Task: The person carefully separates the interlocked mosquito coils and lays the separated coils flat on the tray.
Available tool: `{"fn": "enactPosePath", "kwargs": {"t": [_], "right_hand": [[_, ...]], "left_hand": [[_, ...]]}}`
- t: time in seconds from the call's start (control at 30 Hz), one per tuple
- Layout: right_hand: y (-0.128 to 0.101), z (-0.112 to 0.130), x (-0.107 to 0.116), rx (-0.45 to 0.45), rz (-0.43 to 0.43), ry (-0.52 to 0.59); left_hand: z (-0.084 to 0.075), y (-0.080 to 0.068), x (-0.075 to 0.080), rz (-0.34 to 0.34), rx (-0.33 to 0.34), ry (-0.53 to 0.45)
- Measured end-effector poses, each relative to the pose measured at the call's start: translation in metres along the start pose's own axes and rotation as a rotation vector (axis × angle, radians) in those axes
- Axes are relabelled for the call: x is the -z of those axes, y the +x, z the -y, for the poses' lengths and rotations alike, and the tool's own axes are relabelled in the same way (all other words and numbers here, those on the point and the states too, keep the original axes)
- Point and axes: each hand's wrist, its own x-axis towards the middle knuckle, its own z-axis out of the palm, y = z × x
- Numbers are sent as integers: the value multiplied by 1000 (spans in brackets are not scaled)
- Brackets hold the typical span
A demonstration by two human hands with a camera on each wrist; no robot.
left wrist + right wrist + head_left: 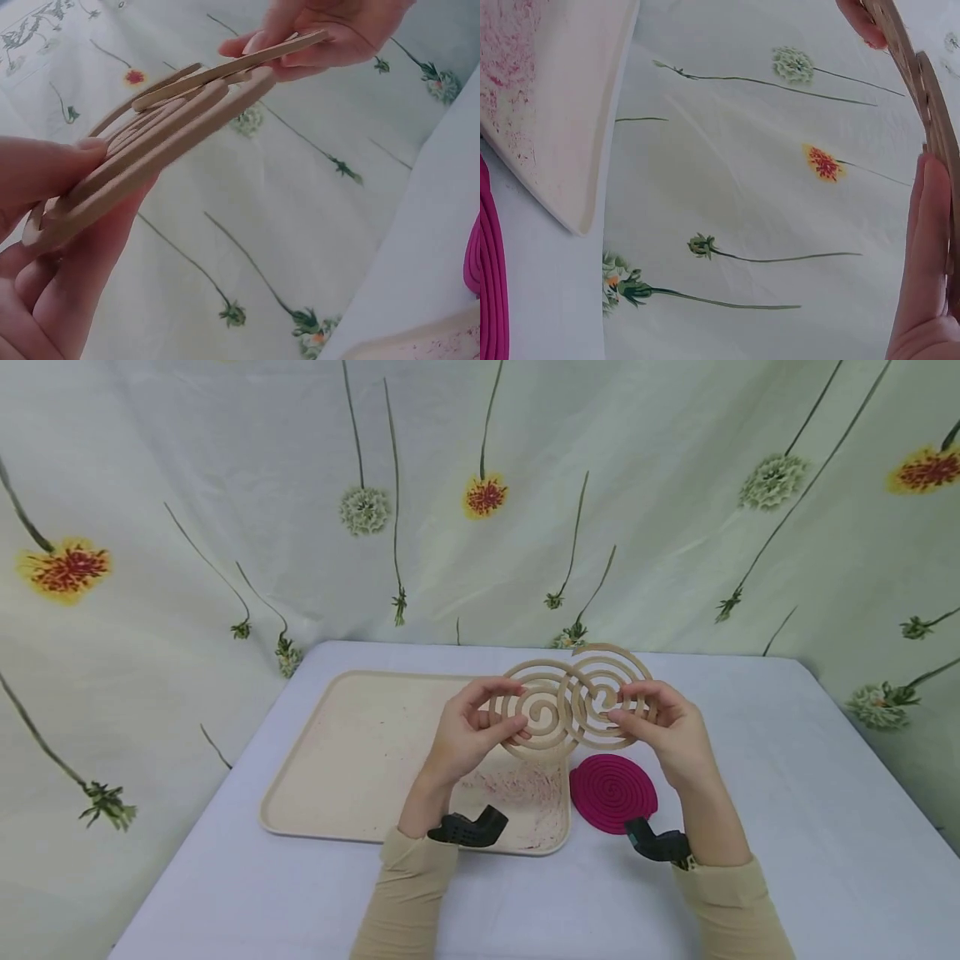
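Two tan mosquito coils overlap in the air over the tray's right end. My left hand (471, 728) pinches the left mosquito coil (537, 750) between thumb and fingers at its outer rings. The right mosquito coil (604, 697) is pinched the same way by my right hand (670, 727). In the left wrist view, the rings of the left coil (161, 154) appear nearly edge-on, partly spread out of one plane, and cross the other coil. Below the hands, a magenta mosquito coil (613, 793) lies flat on the table by the tray.
A cream tray (330, 768) lies on the left half of the white-covered table (787, 777), with reddish crumbs toward its right end. Behind the table hangs a flower-printed cloth (660, 510). Each wrist wears a black camera mount (468, 828).
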Motion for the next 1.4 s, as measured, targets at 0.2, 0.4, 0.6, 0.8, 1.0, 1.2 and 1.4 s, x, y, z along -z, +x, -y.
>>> {"fn": "enactPosePath", "kwargs": {"t": [0.2, 0.4, 0.6, 0.8, 1.0, 1.2, 1.4], "right_hand": [[2, 0, -9, 32, -157, 91], [3, 0, -11, 82, -203, 128], [3, 3, -7, 73, -270, 153], [4, 6, -9, 46, -295, 202], [4, 6, -11, 5, -323, 182], [4, 3, -10, -12, -298, 110], [3, -1, -12, 4, -166, 45]], "left_hand": [[3, 4, -9, -116, -71, -22], [4, 6, -12, -210, -128, -26], [3, 6, -5, -265, -148, -45], [2, 6, 1, -251, -126, -53], [0, 5, 4, -255, -82, -81], [0, 3, 11, -260, -42, -72], [2, 0, 21, -270, -17, -74]]}}
